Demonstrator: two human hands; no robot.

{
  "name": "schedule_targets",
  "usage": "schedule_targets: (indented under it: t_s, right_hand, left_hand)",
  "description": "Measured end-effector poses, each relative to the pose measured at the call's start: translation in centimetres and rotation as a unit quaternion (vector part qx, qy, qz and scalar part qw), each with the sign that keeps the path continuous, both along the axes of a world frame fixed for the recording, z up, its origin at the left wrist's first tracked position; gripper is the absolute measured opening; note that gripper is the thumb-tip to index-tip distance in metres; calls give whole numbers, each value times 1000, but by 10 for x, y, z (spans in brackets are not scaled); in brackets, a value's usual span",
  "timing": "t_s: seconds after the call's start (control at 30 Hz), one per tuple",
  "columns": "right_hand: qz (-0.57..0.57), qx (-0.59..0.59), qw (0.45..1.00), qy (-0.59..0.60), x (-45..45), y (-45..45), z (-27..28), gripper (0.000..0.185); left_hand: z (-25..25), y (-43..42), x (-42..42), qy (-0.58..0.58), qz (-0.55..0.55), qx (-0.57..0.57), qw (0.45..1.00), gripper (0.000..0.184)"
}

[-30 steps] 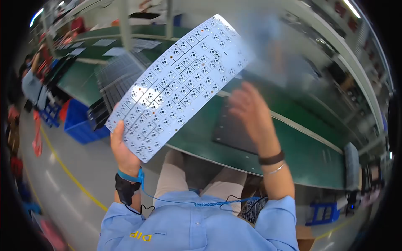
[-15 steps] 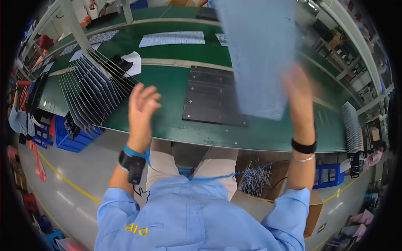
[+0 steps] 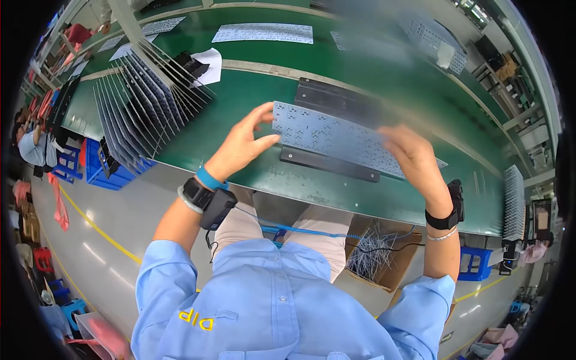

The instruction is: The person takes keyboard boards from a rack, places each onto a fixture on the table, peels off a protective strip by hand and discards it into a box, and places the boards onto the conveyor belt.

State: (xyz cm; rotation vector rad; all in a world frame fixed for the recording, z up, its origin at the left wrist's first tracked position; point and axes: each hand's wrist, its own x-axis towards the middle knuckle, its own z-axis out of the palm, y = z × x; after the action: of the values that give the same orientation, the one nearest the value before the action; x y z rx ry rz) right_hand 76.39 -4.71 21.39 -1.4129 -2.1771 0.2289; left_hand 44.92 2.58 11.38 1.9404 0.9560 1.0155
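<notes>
A pale circuit board panel (image 3: 327, 133), long and dotted with small dark marks, is held tilted just over a black plate (image 3: 330, 164) on the green bench. My left hand (image 3: 247, 139) is curved round the board's left end, thumb at the near side and fingers at the far side. Toward the other end, my right hand (image 3: 414, 159) has its fingers closed on the board; part of this grip is hidden. The black plate shows behind and in front of the board, its middle covered.
A rack of upright boards (image 3: 141, 111) stands on the bench at left, another rack (image 3: 514, 204) at far right. More panels (image 3: 263, 33) lie on the far strip. Below the bench is a cardboard box (image 3: 399, 273) of thin offcuts. A blue coiled cord (image 3: 300, 228) crosses my lap.
My right hand has brought the board down from upright in the air to low over the black plate. My left hand has moved right to the board's end. The view has shifted slightly.
</notes>
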Motion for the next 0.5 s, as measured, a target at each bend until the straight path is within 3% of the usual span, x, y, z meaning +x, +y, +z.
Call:
schedule_targets:
  t_s: [0.07,0.13,0.2,0.23,0.3,0.33,0.37,0.4,0.47,0.5]
  right_hand:
    - [-2,-8,1000,-25,0,-1,0,21]
    - [10,-3,999,-35,0,2,0,22]
    - [-10,6,998,-58,8,3,-7,25]
    - [0,16,997,-69,10,4,-9,26]
    - [3,-6,999,-33,32,14,-29,19]
    - [28,-24,999,-27,46,17,-34,25]
    - [36,-10,998,-58,59,27,-43,25]
    - [66,0,996,-54,60,37,-40,25]
    - [-59,-171,948,-260,54,52,-28,32]
    - [-42,-98,975,-196,31,33,-13,30]
  left_hand:
    - [-7,4,6,-33,-32,-78,996,50]
    - [-26,10,12,-37,-32,-9,999,22]
    - [-10,4,15,21,-28,-72,997,18]
    - [-37,14,22,-23,-54,39,998,21]
    - [-30,10,24,-74,-25,58,995,27]
    - [-25,14,21,-18,-42,46,998,25]
    - [-34,17,26,-61,-33,106,992,21]
    - [-34,16,30,-122,-50,41,990,19]
    - [-37,16,33,-154,-38,38,987,19]
    - [-38,19,32,-134,-33,60,989,20]
